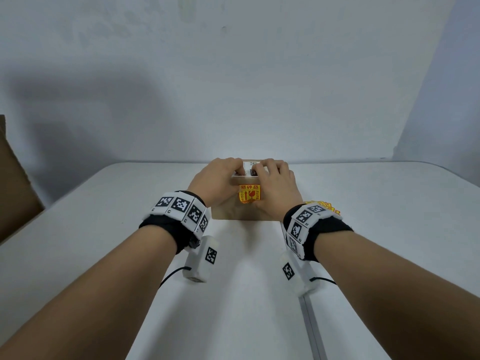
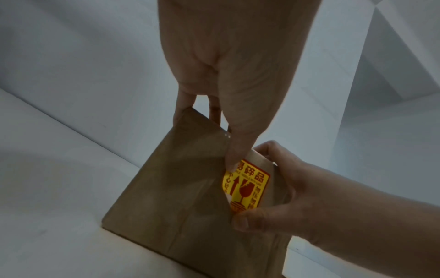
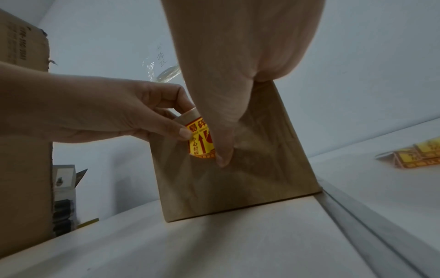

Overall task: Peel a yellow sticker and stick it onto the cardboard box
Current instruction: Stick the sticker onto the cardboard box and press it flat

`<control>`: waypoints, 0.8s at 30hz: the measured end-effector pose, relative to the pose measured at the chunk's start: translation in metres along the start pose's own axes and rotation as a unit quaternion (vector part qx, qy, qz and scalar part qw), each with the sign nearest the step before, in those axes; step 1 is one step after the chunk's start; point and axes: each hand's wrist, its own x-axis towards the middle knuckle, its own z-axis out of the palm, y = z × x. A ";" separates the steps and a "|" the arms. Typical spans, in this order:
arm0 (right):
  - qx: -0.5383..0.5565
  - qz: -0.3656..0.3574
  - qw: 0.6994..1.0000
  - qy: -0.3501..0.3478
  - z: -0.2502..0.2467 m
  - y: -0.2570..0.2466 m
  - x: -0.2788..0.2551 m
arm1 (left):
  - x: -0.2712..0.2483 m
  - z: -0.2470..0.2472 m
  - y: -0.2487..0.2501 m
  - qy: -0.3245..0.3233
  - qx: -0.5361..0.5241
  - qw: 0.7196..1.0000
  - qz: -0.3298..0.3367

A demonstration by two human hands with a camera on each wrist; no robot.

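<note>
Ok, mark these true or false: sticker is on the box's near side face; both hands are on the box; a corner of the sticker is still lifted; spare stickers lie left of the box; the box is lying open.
1. The yellow sticker is on the cardboard box's near side face. True.
2. The left hand and right hand both touch the box. True.
3. A sticker corner is lifted. True, in the left wrist view.
4. Spare stickers lie left. False: right.
5. Box open. False: closed.
</note>
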 end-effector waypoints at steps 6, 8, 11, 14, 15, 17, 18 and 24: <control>0.032 -0.018 0.998 -0.047 -0.007 0.011 0.002 | 0.002 0.011 0.015 0.000 0.100 0.995 -0.011; 0.039 -0.024 0.997 -0.057 -0.009 0.014 0.002 | 0.003 0.017 0.019 0.000 0.154 0.988 -0.012; 0.038 -0.025 0.998 -0.053 -0.010 0.015 0.001 | 0.005 0.021 0.023 -0.001 0.195 0.981 -0.020; 0.039 -0.020 0.998 -0.045 -0.010 0.012 0.001 | 0.006 0.023 0.022 0.001 0.221 0.975 -0.021; 0.039 -0.018 0.998 -0.043 -0.009 0.011 0.001 | 0.006 0.023 0.022 0.000 0.226 0.974 -0.019; 0.038 -0.017 0.998 -0.038 -0.008 0.010 0.001 | 0.006 0.022 0.019 -0.010 0.231 0.973 -0.011; 0.040 -0.017 0.998 -0.039 -0.008 0.011 0.001 | 0.006 0.020 0.016 -0.016 0.230 0.973 -0.003; 0.030 -0.033 0.997 -0.066 -0.011 0.015 0.000 | 0.009 0.008 0.003 -0.052 0.206 0.976 0.042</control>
